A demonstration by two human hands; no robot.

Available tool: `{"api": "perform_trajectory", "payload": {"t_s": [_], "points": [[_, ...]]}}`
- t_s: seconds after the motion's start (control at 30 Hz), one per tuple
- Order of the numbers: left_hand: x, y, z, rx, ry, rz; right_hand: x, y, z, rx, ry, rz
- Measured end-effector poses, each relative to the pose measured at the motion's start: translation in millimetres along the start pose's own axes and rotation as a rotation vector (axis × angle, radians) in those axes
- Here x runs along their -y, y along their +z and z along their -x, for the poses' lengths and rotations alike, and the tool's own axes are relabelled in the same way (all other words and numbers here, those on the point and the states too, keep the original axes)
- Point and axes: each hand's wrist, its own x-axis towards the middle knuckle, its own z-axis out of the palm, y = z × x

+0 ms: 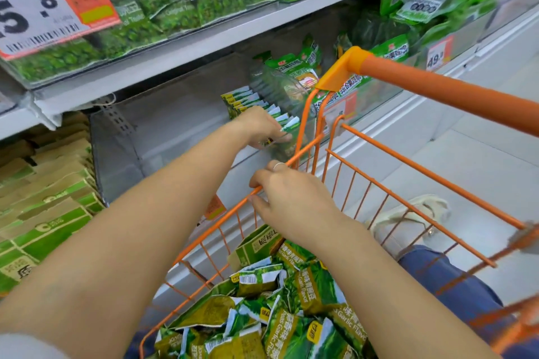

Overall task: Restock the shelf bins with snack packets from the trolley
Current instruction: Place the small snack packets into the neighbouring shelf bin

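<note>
Snack packets [280, 309] are lying heaped in the near end of the orange wire trolley [414, 192], green and olive, flat on their faces and pointing every which way, so no single long axis is showing for the pile. A small green carton [256, 245] is sitting tilted at the far edge of the heap.

More packets of the same kind are standing in a row [250, 102] inside the clear shelf bin [180, 131], upright on their edges, the row running back and to the left. The left hand [262, 125] is reaching into that bin, fingers lying together against the front packets; whether it is gripping one, I cannot tell. The right hand [288, 195] is hovering at the trolley's near-side rim, fingers loosely curled and holding nothing, a ring showing on one finger.

The trolley's corner post and orange handle [449, 93] are standing between the camera and the right part of the bin, crowding the reach. A bulging bin of other green bags [288, 79] is sitting just right of the row. Above, a white shelf [204, 46] is carrying pea packets and a price tag [43, 3]. Brown-and-green boxes [43, 198] are filling the shelf at left. A pale floor [481, 154] is stretching away on the right.
</note>
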Motion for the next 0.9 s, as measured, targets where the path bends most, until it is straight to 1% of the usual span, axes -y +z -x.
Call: {"api": "perform_trajectory", "payload": {"t_s": [0.1,0.23,0.5,0.57,0.67,0.77,0.83,0.9], "points": [[0,-3,2,0.043,-0.028,0.042,1,1,-1,0.013,0.003,0.015],[1,-2,-5,0.073,0.009,0.016,0,1,-2,0.025,0.0,0.012],[-8,5,-16,-0.012,0.081,-0.332,1,-2,-5,0.054,-0.014,0.006],[-8,6,-18,-0.011,0.101,-0.366,1,-2,-4,0.057,-0.016,0.003],[-1,7,-21,-0.004,0.101,-0.271,0,-2,-4,0.048,-0.016,0.0],[8,2,-16,0.0,0.169,-0.141,1,-3,-3,0.058,-0.013,-0.013],[12,-3,-12,-0.07,0.183,0.024,1,-3,-2,0.057,-0.008,-0.011],[20,-8,-14,-0.176,0.168,0.083,1,-2,-2,0.052,-0.005,-0.003]]}}
